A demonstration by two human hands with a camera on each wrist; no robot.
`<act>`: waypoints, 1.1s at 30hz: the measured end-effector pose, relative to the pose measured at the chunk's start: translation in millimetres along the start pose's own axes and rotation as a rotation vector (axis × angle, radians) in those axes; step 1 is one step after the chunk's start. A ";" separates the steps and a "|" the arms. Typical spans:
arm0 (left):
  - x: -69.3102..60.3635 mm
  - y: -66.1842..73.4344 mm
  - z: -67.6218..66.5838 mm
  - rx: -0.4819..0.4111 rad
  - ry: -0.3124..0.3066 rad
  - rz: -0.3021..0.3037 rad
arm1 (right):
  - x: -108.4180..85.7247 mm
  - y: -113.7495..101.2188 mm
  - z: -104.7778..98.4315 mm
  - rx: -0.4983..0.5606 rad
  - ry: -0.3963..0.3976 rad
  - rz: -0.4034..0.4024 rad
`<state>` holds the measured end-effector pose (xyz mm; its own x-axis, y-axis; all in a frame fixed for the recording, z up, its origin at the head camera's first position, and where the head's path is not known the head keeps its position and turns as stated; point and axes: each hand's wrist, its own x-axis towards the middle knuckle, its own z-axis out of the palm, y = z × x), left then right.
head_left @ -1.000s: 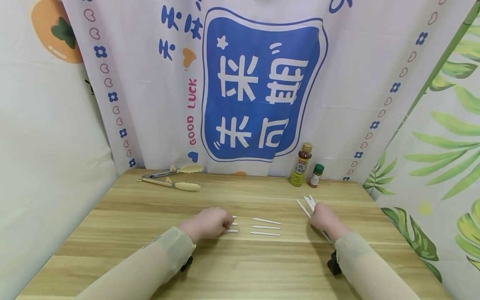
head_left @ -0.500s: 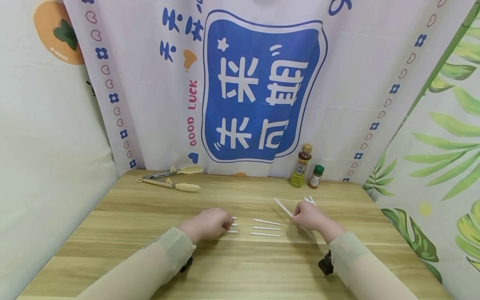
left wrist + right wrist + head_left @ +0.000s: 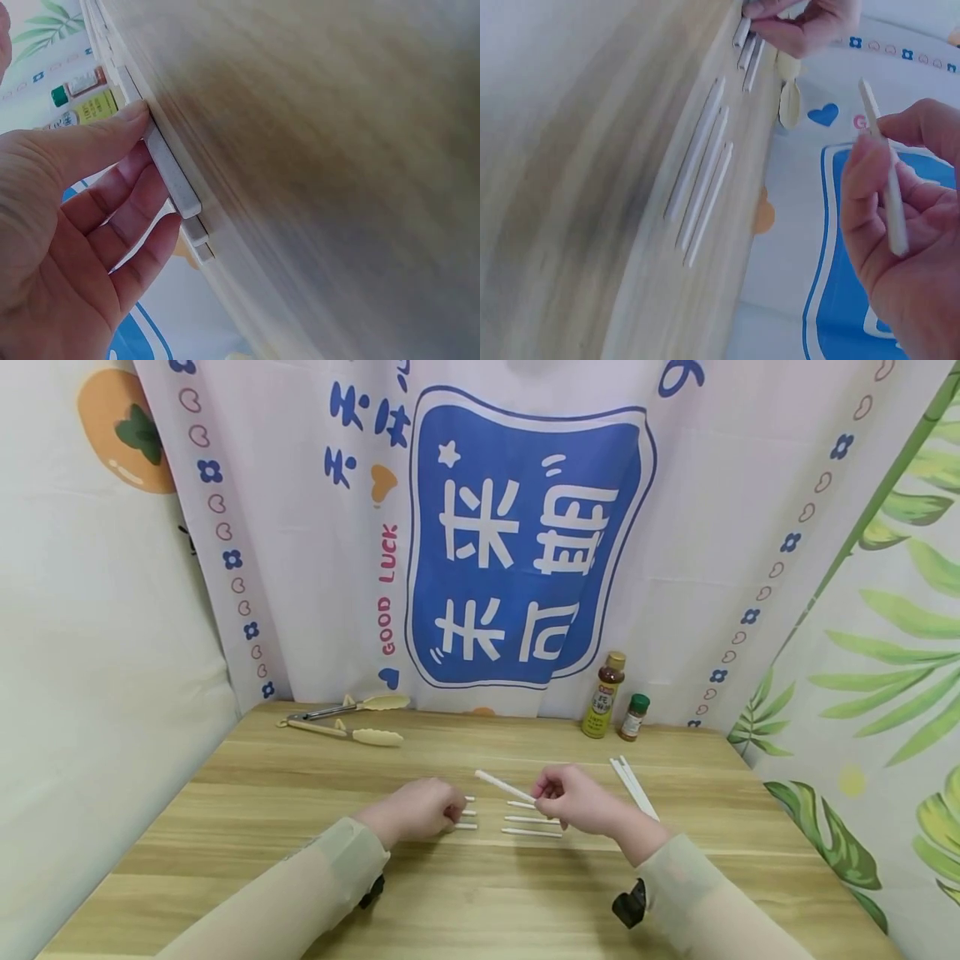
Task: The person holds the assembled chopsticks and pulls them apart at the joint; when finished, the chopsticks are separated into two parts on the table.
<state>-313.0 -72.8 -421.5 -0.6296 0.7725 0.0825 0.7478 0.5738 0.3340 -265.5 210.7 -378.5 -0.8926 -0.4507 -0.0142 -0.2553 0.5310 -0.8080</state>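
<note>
My right hand (image 3: 577,797) pinches a slim white stick (image 3: 502,785) between thumb and fingers, tilted and raised over the table. In the right wrist view that held stick (image 3: 894,214) slants across the palm. Below it lie three similar sticks (image 3: 532,833), side by side and roughly parallel, each with a narrower tip. To their left, my left hand (image 3: 416,810) pinches one stick (image 3: 171,171) of another group of three at table level; the hand covers their left ends. Two or so more white sticks (image 3: 633,787) lie slanted beyond my right hand.
Cream-tipped tongs (image 3: 341,721) lie spread at the back left of the wooden table (image 3: 480,902). A yellow-labelled bottle (image 3: 600,702) and a small green-capped jar (image 3: 633,718) stand at the back right. A printed curtain (image 3: 517,543) hangs behind the table.
My right hand has drawn one stick from the bunch at the right and carried it left, over the three parallel sticks. The left hand has stayed in place.
</note>
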 end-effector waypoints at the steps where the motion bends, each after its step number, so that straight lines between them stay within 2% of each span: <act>1: -0.2 -0.4 0.2 0.001 -0.001 -0.002 | 0.4 -0.9 2.5 -0.004 -0.004 -0.011; 6: -1.9 -2.1 1.6 -0.023 -0.004 -0.041 | 1.2 -1.4 16.2 -0.079 -0.036 -0.075; 9: -3.0 1.0 -2.4 -0.071 0.036 -0.080 | 0.4 -2.5 23.9 -0.115 -0.048 -0.125; 12: -1.8 8.3 -9.6 -0.144 0.098 -0.110 | -0.3 -5.1 29.6 -0.108 -0.054 -0.166; 14: 0.4 15.3 -13.9 -0.205 0.132 -0.099 | -0.6 -8.6 32.2 -0.092 -0.061 -0.179; 16: 2.2 24.1 -17.9 -0.287 0.139 -0.063 | -0.7 -12.6 34.2 -0.084 -0.068 -0.186; 21: 4.5 44.8 -21.3 -0.430 0.066 0.052 | -1.3 -20.2 38.1 -0.059 -0.065 -0.199; 23: 4.7 49.8 -21.1 -0.429 0.036 0.070 | -1.3 -20.9 38.9 -0.042 -0.061 -0.203; 26: 3.9 54.4 -21.4 -0.385 0.013 0.066 | -1.2 -20.3 39.1 -0.043 -0.058 -0.213; 29: 2.5 57.0 -21.9 -0.309 0.016 0.079 | -1.7 -20.3 39.8 -0.063 -0.061 -0.224; 33: 0.5 58.0 -22.7 -0.235 0.032 0.124 | -1.7 -19.6 41.8 -0.084 -0.057 -0.241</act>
<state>-274.6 -45.3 -380.8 -0.5457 0.8217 0.1645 0.7523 0.3939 0.5281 -243.4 171.0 -387.2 -0.7803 -0.6101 0.1374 -0.4900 0.4600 -0.7405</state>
